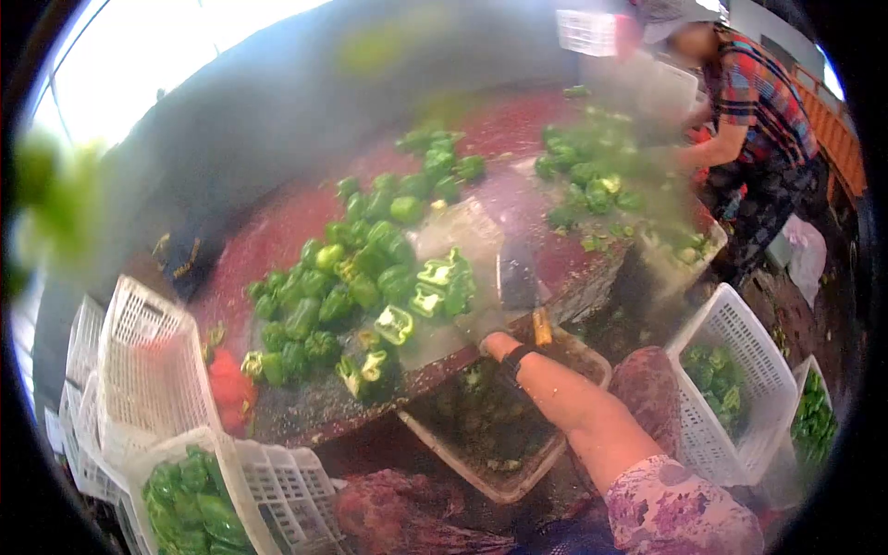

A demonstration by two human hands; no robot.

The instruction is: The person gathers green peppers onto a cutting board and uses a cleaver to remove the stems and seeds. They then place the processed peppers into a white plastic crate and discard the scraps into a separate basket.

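Observation:
My right arm reaches in from the lower right, with a dark band on the wrist. My right hand (487, 340) is at the table's near edge, its fingers lost in a hazy smear. Close by it, a broad-bladed knife (518, 275) with an orange-yellow handle lies on the table. Left of the hand are cut green bell pepper halves (396, 325), pale insides showing. Beyond them spreads a heap of whole green bell peppers (356, 264). My left hand is out of view.
Below the table edge stands a dirty tub (495, 491) with scraps. White crates (153, 361) stack at left; a crate of peppers (185, 504) is in front. Another pepper crate (777, 388) stands right. Across the table, a person (763, 102) bends over more peppers (592, 171).

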